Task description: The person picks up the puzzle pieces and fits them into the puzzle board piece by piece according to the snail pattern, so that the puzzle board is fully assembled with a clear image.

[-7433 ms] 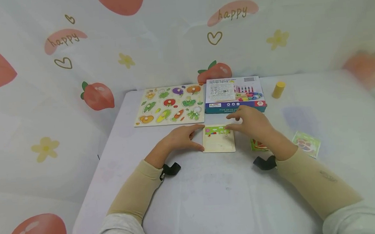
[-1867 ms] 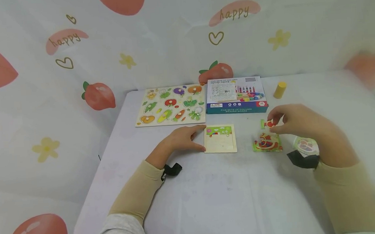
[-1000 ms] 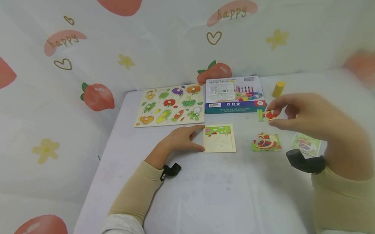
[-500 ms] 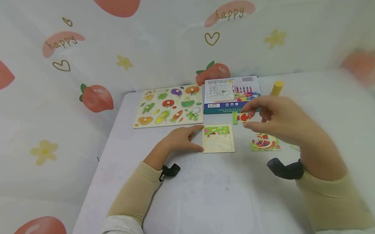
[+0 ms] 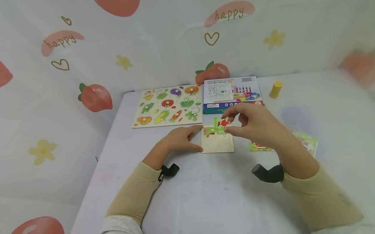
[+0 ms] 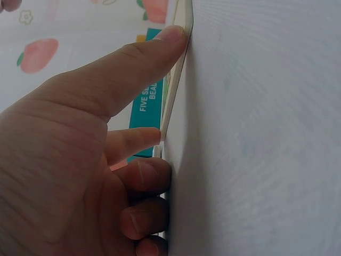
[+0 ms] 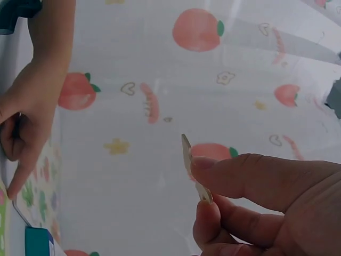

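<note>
My right hand (image 5: 253, 123) pinches a small green and red jigsaw piece (image 5: 216, 124) between thumb and forefinger. The piece hovers over the top of a square wooden puzzle tray (image 5: 217, 145), which has a green picture strip along its upper part and bare wood below. In the right wrist view the pinched piece (image 7: 186, 152) shows edge-on. My left hand (image 5: 177, 139) stays at the tray's left side, thumb and forefinger spread straight, tips at its two left corners. From the left wrist view, the thumb (image 6: 133, 64) presses the tray's edge while the other fingers bend beneath.
Behind the tray lie a vegetable peg puzzle (image 5: 167, 105) and a beads box (image 5: 232, 91). A yellow cylinder (image 5: 276, 89) stands farther right. Green and red jigsaw pieces (image 5: 260, 147), partly covered by the right arm, and a pale green picture square (image 5: 309, 141) lie right of the tray.
My right hand has taken a jigsaw piece from above the loose pieces on the right and carried it left, over the tray. My left hand has stayed at the tray's left edge.
</note>
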Demonstrator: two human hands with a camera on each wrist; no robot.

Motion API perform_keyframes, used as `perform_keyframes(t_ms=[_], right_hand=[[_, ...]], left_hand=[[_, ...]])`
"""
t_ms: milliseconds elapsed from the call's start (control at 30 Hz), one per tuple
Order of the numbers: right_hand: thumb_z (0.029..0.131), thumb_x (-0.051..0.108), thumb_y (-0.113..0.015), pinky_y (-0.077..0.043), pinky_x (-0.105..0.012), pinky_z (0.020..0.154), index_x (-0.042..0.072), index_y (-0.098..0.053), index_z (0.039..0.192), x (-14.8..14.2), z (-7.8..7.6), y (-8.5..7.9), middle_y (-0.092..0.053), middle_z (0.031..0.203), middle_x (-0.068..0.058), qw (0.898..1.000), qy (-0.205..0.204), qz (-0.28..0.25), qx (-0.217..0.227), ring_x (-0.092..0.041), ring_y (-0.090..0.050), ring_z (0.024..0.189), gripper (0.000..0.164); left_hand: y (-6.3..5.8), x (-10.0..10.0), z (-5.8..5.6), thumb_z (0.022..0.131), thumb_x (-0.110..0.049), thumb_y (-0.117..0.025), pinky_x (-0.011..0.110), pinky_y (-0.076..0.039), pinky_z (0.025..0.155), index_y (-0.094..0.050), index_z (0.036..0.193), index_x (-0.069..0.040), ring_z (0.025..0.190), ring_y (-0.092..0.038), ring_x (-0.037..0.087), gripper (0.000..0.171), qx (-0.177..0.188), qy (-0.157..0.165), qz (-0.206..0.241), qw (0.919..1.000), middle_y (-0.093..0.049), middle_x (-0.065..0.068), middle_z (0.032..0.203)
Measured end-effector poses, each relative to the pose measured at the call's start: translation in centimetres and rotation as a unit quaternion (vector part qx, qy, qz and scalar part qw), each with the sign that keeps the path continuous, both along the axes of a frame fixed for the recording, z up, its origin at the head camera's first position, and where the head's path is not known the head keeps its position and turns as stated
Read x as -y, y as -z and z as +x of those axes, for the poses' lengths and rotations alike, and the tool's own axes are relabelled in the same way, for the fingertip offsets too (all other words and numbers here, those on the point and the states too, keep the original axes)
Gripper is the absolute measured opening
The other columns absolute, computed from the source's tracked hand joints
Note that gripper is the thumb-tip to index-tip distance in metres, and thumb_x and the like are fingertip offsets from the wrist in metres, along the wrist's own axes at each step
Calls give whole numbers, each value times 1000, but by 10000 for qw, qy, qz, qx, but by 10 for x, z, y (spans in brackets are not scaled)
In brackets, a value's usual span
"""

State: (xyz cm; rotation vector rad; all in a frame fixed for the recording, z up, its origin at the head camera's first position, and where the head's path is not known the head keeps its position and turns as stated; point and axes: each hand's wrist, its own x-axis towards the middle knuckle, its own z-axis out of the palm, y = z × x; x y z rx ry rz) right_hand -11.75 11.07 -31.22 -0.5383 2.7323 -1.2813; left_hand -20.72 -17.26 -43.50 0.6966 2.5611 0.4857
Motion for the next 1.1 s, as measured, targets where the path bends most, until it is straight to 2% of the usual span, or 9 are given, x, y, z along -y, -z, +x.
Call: perform_keyframes(t_ms=[333, 567, 900, 1100], right_hand=[[88, 18, -84, -45, -34, 69, 9, -72, 116, 30, -16, 26, -64, 98, -4, 9988, -250, 173, 385, -24, -51, 86, 32], [88, 16, -84, -48, -36, 79, 9, -73, 117, 40, -31, 47, -65, 100, -4, 9970, -183, 298, 691, -25, -54, 94, 32], [89, 18, -82, -48, -38, 85, 10, -72, 118, 48, -49, 80, -64, 101, -6, 9905, 1, 476, 1292, -26, -55, 100, 33], [89, 18, -81, -47, -40, 89, 9, -73, 119, 51, -57, 97, -64, 101, -6, 9879, -18, 627, 1416, -26, -55, 101, 33]], left_hand=[[-2, -1, 0, 80, -62, -81, 36, -36, 72, -40, 159, -32, 83, -48, 18, 94, 49, 2, -68, 10000, -46, 3, 86], [-3, 0, -1, 80, -61, -81, 36, -36, 72, -40, 159, -32, 83, -49, 18, 93, 49, 9, -44, 10000, -47, 4, 86], [-1, 2, -1, 80, -60, -81, 36, -34, 71, -42, 158, -31, 78, -45, 16, 92, -42, 131, 36, 9999, -44, 1, 82], [1, 2, -2, 80, -60, -81, 35, -33, 70, -42, 158, -31, 75, -42, 15, 92, -91, 136, 73, 9998, -41, -1, 80]])
